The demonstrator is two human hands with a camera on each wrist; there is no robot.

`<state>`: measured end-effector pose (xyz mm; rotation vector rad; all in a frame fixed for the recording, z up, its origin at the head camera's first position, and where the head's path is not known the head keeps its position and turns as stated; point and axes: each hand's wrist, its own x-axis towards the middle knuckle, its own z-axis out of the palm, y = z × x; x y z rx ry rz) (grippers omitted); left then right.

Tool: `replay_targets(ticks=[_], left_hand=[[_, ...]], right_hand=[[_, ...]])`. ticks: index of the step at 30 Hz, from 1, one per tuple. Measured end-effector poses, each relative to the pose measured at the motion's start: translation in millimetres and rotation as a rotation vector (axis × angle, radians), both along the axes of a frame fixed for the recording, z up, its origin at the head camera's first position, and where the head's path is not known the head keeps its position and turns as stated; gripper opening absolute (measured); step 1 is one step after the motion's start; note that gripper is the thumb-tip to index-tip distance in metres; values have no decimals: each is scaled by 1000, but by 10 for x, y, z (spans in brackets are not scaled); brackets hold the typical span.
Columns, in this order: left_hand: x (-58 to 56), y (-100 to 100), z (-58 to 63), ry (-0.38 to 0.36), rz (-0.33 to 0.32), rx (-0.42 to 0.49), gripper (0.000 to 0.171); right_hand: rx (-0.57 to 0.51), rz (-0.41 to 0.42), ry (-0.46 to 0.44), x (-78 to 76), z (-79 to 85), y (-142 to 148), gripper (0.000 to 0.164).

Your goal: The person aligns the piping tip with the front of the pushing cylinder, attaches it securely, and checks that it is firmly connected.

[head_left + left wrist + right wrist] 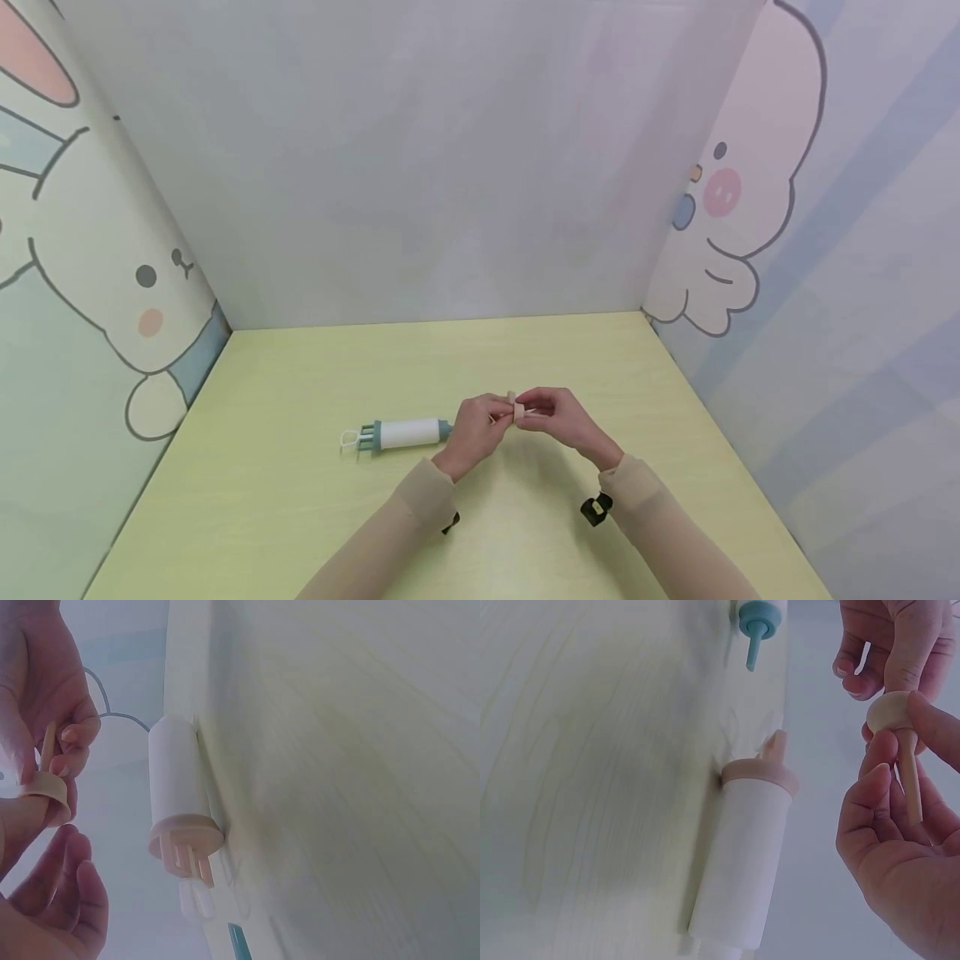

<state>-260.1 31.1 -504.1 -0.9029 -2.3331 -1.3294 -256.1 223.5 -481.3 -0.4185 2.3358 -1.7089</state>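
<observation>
Both hands meet at a small beige-pink nozzle cap (891, 712), held above the table. My right hand (566, 418) pinches its rim between thumb and finger; the narrow spout (909, 776) points into that palm. My left hand (474, 433) holds the other side, with one fingertip inside the open end; its thumb is partly hidden. Its remaining fingers are loosely bent in the left wrist view. Beneath the hands, a white syringe-like tube with a pinkish flange (739, 855) lies on the table; the hands mostly cover it in the head view.
A second white tube with teal ends (410, 433) lies left of the hands, its white loop handle pointing left and its teal nozzle right. The pale yellow table (300, 517) is bordered by a plain back wall (420, 167) and side walls with cartoon animals.
</observation>
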Motion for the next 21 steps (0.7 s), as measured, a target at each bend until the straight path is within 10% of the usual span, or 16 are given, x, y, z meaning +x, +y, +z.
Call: replay_targets(ticks=[21], left_hand=[[-97, -47, -49, -247, 52, -36, 23]], right_hand=[[-34, -14, -30, 37, -50, 127, 38]])
